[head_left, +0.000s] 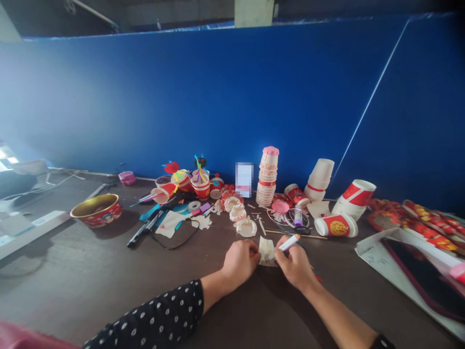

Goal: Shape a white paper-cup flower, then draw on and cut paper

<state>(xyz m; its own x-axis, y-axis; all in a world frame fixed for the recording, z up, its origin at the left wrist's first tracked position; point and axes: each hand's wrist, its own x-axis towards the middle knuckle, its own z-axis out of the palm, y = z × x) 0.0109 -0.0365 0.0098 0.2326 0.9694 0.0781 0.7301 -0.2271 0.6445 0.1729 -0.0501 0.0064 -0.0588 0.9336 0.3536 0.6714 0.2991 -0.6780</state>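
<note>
My left hand and my right hand meet over the dark table top, near its near side. Between them is a folded piece of white paper, and the left fingers pinch its left edge. My right hand grips a white marker pen, with its tip by the paper. Just beyond lie several ruffled white paper cups, a thin wooden stick and black-handled scissors.
A stack of paper cups rises behind the hands, beside a red cup on its side. Craft cups, tape and black pens crowd the back. A gold-lined red bowl stands left. Red packaging and a dark-covered folder lie right, against a blue wall.
</note>
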